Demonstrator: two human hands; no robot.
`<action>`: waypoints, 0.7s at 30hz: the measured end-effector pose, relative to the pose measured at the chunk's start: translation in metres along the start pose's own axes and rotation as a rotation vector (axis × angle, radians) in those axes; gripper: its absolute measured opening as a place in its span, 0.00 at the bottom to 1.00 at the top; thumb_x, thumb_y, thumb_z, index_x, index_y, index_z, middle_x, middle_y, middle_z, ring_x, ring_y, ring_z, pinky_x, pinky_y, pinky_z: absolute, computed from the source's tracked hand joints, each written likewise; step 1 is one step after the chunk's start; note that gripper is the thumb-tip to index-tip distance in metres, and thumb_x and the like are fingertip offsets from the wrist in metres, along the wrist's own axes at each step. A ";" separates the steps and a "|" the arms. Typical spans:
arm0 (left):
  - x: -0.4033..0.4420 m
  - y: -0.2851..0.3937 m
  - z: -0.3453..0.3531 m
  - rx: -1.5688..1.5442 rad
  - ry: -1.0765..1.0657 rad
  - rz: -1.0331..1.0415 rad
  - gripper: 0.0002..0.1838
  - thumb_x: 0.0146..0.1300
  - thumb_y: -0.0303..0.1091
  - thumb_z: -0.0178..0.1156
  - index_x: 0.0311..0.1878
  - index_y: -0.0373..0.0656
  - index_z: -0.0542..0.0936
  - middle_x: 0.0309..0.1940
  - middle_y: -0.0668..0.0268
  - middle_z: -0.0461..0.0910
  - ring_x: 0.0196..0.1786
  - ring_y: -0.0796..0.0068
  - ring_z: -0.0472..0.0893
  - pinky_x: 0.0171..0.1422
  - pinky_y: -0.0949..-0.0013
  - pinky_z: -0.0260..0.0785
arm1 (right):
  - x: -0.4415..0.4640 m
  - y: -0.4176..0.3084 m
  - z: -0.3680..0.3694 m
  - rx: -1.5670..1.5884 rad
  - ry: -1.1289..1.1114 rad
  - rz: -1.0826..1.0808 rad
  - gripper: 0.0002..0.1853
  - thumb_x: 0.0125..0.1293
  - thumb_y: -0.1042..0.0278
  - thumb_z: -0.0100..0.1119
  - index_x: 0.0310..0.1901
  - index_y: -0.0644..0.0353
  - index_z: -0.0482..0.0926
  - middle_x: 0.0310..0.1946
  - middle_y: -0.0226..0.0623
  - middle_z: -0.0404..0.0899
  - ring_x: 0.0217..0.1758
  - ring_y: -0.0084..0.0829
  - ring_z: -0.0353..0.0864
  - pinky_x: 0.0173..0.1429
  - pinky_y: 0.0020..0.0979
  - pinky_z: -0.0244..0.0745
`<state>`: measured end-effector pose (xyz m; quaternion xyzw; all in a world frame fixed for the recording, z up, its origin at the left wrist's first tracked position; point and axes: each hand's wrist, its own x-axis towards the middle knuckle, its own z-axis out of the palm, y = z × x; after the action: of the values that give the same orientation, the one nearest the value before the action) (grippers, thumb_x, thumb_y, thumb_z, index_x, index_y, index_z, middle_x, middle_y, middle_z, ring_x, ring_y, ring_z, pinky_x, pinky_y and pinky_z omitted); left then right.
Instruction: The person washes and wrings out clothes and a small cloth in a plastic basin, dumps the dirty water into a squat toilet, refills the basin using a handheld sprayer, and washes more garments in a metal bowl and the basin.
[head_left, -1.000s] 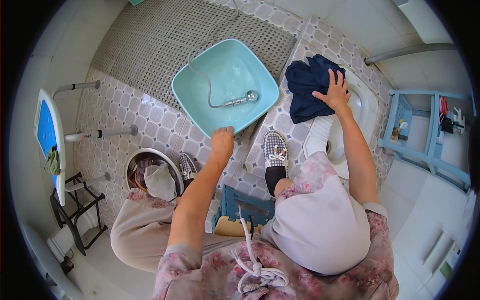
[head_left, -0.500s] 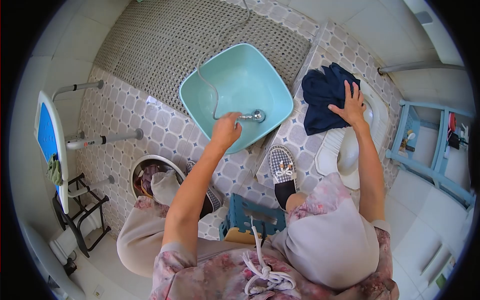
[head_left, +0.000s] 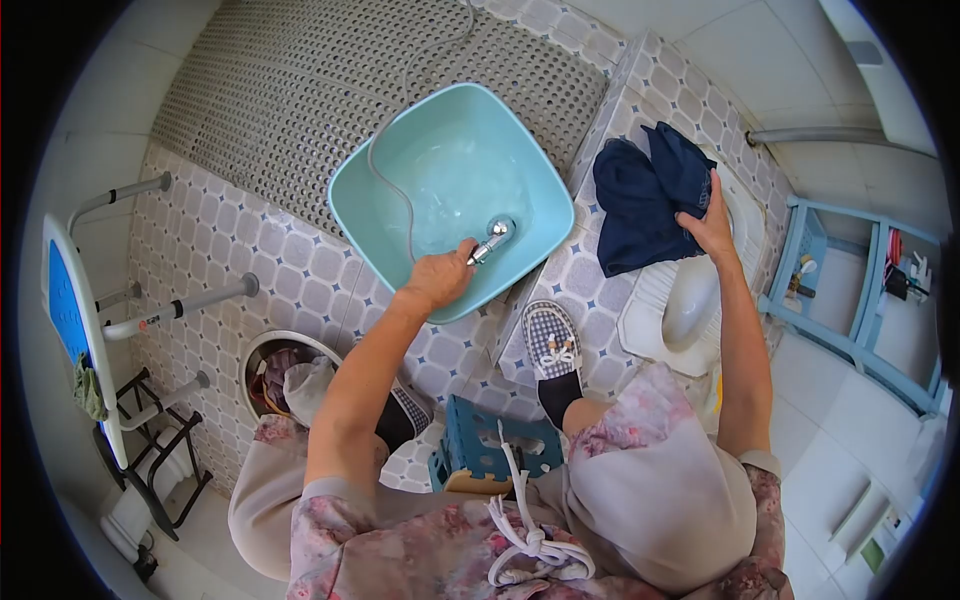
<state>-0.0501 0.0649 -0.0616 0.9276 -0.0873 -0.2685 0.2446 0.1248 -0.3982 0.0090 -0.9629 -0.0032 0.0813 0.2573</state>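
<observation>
A chrome handheld shower head (head_left: 497, 233) lies inside the light-blue plastic basin (head_left: 552, 172), its head low over the bottom. My left hand (head_left: 442, 280) reaches over the near rim, fingers closed around the sprayer's handle. Shallow, rippling water (head_left: 455, 190) covers part of the basin floor. To the right, a navy blue garment (head_left: 640, 205) rests bunched on the raised tiles beside the squat toilet (head_left: 660, 340). My right hand (head_left: 711, 225) grips its right edge, thumb on top; the fingers are partly hidden.
A grey perforated mat (head_left: 270, 110) lies under the basin's far side. A metal bowl with clothes (head_left: 262, 345) sits by my left foot. Left, there is a wall-mounted seat (head_left: 68, 320); right, a blue shelf (head_left: 850, 345). A teal stool (head_left: 490, 450) is beneath me.
My left hand has taken the shower head's handle more firmly and tilted it. My right hand has gone from spread on the garment to gripping its edge. The basin water now ripples.
</observation>
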 end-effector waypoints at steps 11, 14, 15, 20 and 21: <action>-0.034 0.018 -0.018 0.143 0.116 -0.103 0.16 0.69 0.47 0.53 0.39 0.41 0.78 0.21 0.57 0.82 0.27 0.54 0.84 0.33 0.54 0.75 | -0.005 -0.004 0.004 -0.087 0.077 -0.068 0.57 0.45 0.57 0.73 0.76 0.45 0.48 0.65 0.59 0.65 0.66 0.56 0.69 0.69 0.43 0.65; -0.039 0.011 -0.011 0.221 0.107 -0.110 0.16 0.69 0.47 0.54 0.37 0.43 0.78 0.20 0.58 0.82 0.26 0.56 0.84 0.32 0.56 0.76 | -0.004 -0.003 0.006 -0.110 0.089 -0.070 0.57 0.46 0.57 0.73 0.76 0.45 0.48 0.64 0.59 0.66 0.66 0.55 0.69 0.68 0.44 0.66; -0.041 0.011 -0.011 0.236 0.112 -0.113 0.16 0.69 0.47 0.54 0.37 0.43 0.78 0.20 0.58 0.82 0.25 0.56 0.84 0.32 0.56 0.76 | -0.004 -0.003 0.006 -0.125 0.095 -0.070 0.56 0.46 0.57 0.73 0.76 0.44 0.48 0.64 0.59 0.66 0.65 0.55 0.70 0.68 0.44 0.66; -0.049 0.006 -0.006 0.271 0.144 -0.104 0.16 0.68 0.48 0.55 0.36 0.45 0.77 0.18 0.60 0.81 0.23 0.58 0.83 0.29 0.57 0.75 | -0.004 0.000 0.010 -0.141 0.126 -0.088 0.56 0.46 0.57 0.73 0.76 0.45 0.49 0.63 0.58 0.67 0.64 0.54 0.71 0.67 0.44 0.67; -0.050 0.008 -0.006 0.266 0.152 -0.101 0.16 0.68 0.48 0.56 0.35 0.45 0.77 0.18 0.60 0.81 0.23 0.58 0.83 0.29 0.57 0.75 | -0.005 0.000 0.010 -0.150 0.131 -0.087 0.56 0.46 0.57 0.73 0.76 0.45 0.50 0.63 0.58 0.67 0.63 0.54 0.71 0.67 0.43 0.67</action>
<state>-0.0889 0.0753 -0.0303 0.9727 -0.0567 -0.1956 0.1116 0.1183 -0.3936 0.0012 -0.9816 -0.0342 0.0064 0.1875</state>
